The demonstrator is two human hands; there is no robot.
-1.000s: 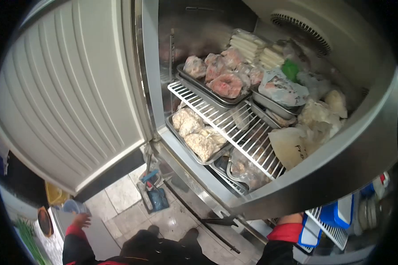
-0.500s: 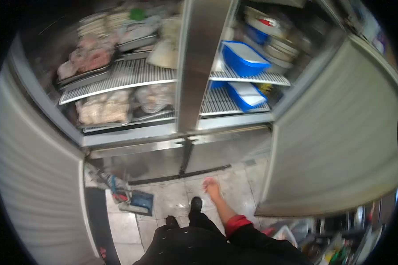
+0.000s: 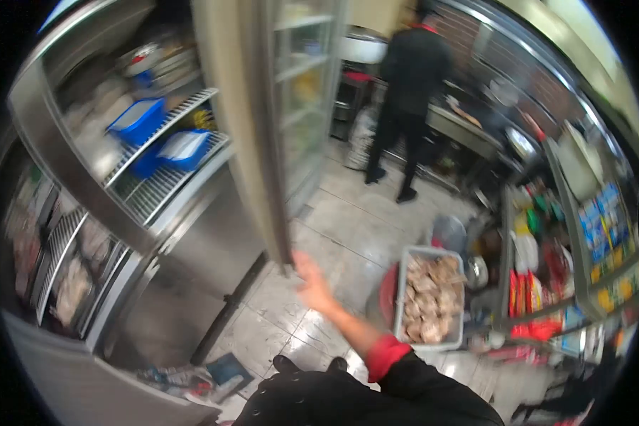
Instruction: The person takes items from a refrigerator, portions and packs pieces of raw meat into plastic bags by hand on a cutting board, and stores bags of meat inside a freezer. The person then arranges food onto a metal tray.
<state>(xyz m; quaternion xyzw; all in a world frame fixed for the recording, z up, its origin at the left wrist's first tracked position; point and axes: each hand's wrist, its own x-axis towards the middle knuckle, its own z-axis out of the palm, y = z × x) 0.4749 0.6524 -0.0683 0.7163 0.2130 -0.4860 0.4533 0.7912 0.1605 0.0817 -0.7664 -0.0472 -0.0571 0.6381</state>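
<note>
My right hand [image 3: 312,284], below a red cuff, reaches forward to the lower corner of the right refrigerator door [image 3: 252,128]. Its fingers look spread, blurred by motion, and are at or against the door edge; I cannot tell how firmly they touch. My left hand is out of view. Behind the door, the steel refrigerator [image 3: 177,277] stands open. Blue tubs [image 3: 138,122] with pale lids sit on its wire shelves [image 3: 149,192]. Bagged food [image 3: 74,287] fills the left compartment.
A grey crate [image 3: 463,312] of brown, rounded food stands on the tiled floor [image 3: 341,206]. A dustpan [image 3: 228,375] lies by the refrigerator. Another person [image 3: 412,78] stands at a steel counter [image 3: 468,128]. Loaded shelves [image 3: 539,312] line the right side.
My view has swung right, bringing the crate, shelving and another person into sight. The right door has swung inward, and my right hand has moved from over the floor to its edge.
</note>
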